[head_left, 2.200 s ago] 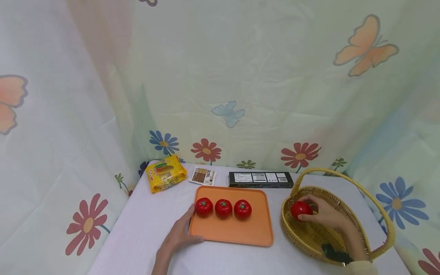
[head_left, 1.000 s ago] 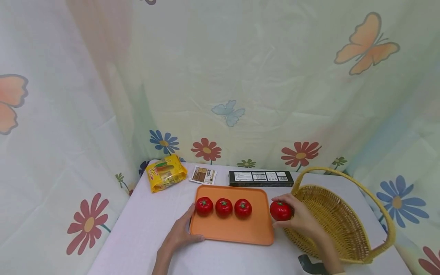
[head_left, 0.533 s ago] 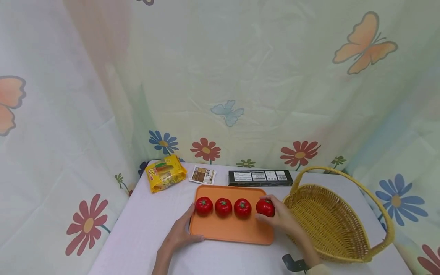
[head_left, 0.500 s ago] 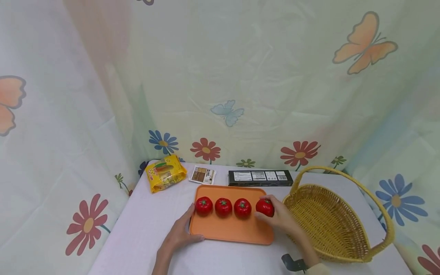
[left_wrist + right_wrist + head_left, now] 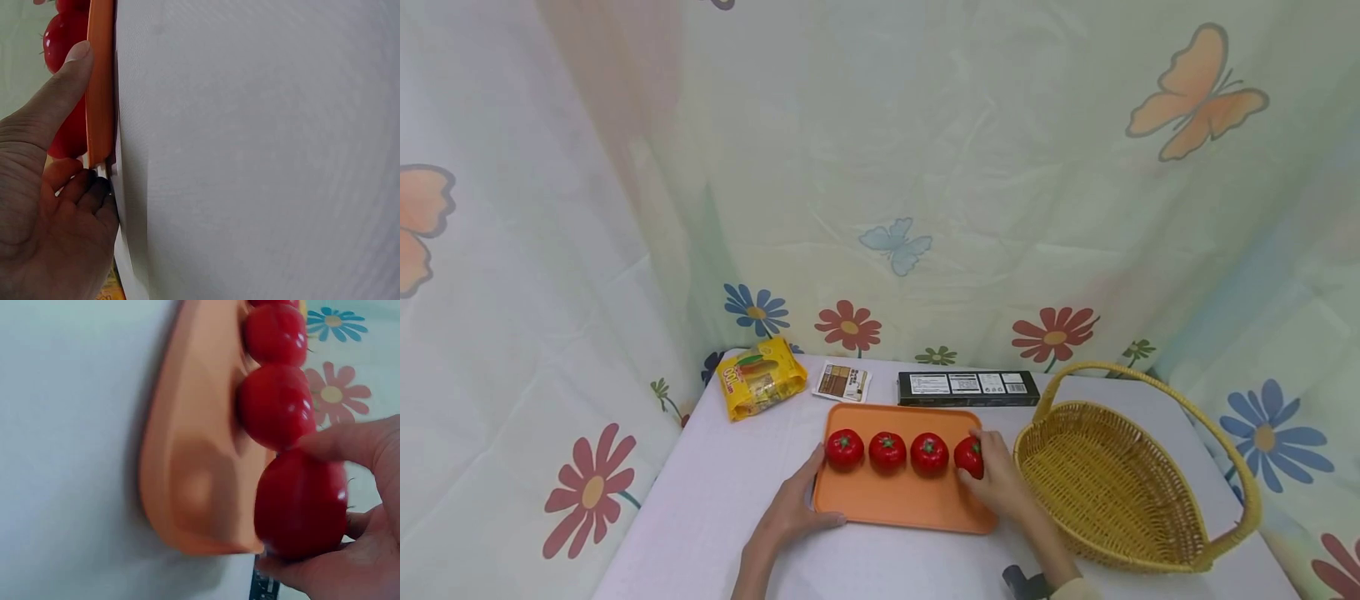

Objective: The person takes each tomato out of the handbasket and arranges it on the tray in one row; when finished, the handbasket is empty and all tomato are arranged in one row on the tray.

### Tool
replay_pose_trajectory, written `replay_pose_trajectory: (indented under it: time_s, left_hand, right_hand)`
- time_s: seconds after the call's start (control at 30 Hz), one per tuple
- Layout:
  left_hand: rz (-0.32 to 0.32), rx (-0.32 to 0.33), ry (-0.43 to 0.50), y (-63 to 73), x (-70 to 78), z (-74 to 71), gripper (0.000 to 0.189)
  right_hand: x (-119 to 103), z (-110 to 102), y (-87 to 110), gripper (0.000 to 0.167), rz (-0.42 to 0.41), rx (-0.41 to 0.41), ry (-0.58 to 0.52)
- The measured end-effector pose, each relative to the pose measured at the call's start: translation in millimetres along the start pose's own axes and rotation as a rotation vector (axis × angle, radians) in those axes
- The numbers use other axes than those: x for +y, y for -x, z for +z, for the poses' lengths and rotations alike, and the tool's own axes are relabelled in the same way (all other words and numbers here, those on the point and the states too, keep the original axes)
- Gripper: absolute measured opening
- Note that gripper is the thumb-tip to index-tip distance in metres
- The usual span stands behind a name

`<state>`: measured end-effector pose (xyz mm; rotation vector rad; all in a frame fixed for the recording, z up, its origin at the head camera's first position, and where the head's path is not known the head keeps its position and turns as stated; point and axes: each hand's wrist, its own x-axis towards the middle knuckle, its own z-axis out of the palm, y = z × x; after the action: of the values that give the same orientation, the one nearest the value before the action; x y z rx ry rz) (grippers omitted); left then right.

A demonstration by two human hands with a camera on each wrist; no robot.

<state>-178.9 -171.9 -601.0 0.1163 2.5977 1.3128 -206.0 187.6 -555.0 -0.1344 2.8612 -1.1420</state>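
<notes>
An orange tray (image 5: 902,508) lies on the white table with three red tomatoes (image 5: 887,452) in a row across it. My left hand (image 5: 790,507) holds the tray's left end, thumb against its near edge and fingers at its side; the left wrist view shows the thumb (image 5: 69,72) on the rim. Between the thumb and fingers of my right hand (image 5: 1000,483) is another tomato (image 5: 967,456), at the right end of the row. In the right wrist view this tomato (image 5: 303,506) is over the tray; whether it touches the tray, I cannot tell.
To the right stands a yellow wicker basket (image 5: 1123,437) with a tall handle, close to my right forearm. Behind the tray lie a yellow snack packet (image 5: 762,379), a small brown-and-white sachet (image 5: 842,382) and a long black box (image 5: 967,389). A flowered curtain hangs behind.
My right hand has carried the tomato from inside the basket leftward to the tray's right side, and slightly further left over the last half second. My left hand has stayed at the tray.
</notes>
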Motion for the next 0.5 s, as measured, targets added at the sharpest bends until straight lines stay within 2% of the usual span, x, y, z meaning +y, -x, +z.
replay_pose_trajectory:
  time_s: [0.2, 0.5]
  left_hand:
    - [0.001, -0.002, 0.004, -1.1, -0.6, -0.6, 0.128]
    - [-0.011, -0.002, 0.013, -1.3, -1.4, 0.2, 0.129]
  right_hand:
    - [3, 9, -0.8, 0.071, -0.054, 0.025, 0.034]
    - [7, 13, -4.9, 0.071, -0.033, 0.035, 0.026]
